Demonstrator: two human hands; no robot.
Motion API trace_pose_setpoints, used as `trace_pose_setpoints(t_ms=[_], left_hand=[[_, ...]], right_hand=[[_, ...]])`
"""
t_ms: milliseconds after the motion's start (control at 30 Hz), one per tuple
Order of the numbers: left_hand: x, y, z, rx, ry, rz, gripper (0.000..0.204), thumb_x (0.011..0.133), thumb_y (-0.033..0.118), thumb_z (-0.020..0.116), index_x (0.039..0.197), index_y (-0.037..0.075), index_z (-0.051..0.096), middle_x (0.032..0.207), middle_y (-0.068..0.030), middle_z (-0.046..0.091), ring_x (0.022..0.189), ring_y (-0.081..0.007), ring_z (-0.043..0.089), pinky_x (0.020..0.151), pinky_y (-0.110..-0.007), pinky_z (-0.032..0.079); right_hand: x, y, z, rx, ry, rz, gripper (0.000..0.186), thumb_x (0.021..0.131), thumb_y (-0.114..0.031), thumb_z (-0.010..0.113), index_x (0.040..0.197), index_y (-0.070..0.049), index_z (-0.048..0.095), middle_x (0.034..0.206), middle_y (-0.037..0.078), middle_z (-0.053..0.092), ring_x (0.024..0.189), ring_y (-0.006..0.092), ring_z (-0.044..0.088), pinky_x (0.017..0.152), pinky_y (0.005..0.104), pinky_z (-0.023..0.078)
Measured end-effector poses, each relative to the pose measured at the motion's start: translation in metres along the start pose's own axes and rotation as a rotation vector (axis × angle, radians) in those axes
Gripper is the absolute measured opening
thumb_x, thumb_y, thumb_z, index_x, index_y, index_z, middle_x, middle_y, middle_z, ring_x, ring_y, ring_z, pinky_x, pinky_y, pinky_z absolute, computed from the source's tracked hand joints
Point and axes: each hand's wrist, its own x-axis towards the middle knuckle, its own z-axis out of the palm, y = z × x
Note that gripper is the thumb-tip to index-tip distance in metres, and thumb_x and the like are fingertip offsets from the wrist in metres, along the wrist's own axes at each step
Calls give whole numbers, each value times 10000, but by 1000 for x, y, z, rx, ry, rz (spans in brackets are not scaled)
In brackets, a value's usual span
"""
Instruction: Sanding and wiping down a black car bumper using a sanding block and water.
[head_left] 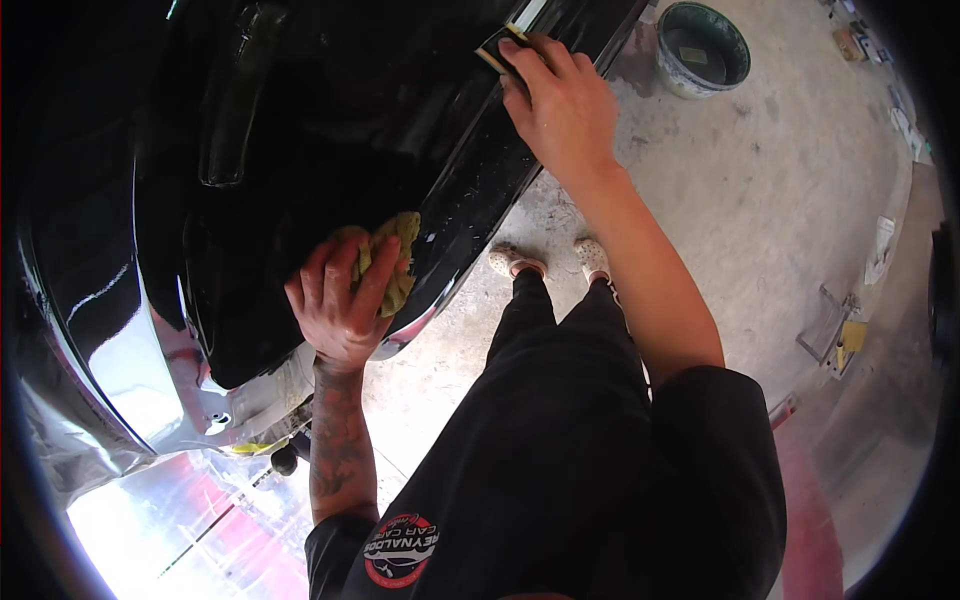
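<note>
A glossy black car panel (330, 130) fills the upper left, with a handle-like shape (228, 130) on its surface. My left hand (340, 300) is closed around a crumpled yellow-green cloth (402, 262) and rests near the panel's lower end. Farther up, my right hand (570, 110) grips a small dark block with pale yellowish edges (494, 50), probably a sanding block. Its flat side lies against the panel close to the long edge, and the fingers cover part of it. Small wet-looking specks show on the panel between my hands.
On the concrete floor (800, 180) at the upper right stands a bucket (745, 62) of murky liquid with a pale rectangular piece inside. A metal frame (826, 330) with a yellow piece (852, 336) lies at the right. Clear plastic sheeting (60, 440) hangs at the lower left.
</note>
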Motion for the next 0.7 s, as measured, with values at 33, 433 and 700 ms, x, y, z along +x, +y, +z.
trace_pose_setpoints(t_ms=[33,433,700], left_hand=[[0,0,1,0,1,-3,380,774,252,852,1145,266,774,1185,20,649,1082,-247,607,895,-423,432],[0,0,2,0,-16,-7,368,790,268,842,1151,271,773,1184,23,649,1083,-244,608,884,-416,429],[-1,1,2,4,-1,-2,348,796,264,841,1138,263,777,1186,19,652,1080,-242,612,882,-418,429]], right_hand=[[4,1,3,-22,50,37,421,765,-172,794,1174,-203,696,1213,8,636,869,240,647,680,396,564],[-16,-24,3,85,16,71,445,778,-172,795,1204,-198,672,1223,23,648,889,254,648,704,374,560],[-10,-16,16,91,135,88,484,760,-169,804,1222,-216,665,1208,15,663,879,240,652,714,362,569]])
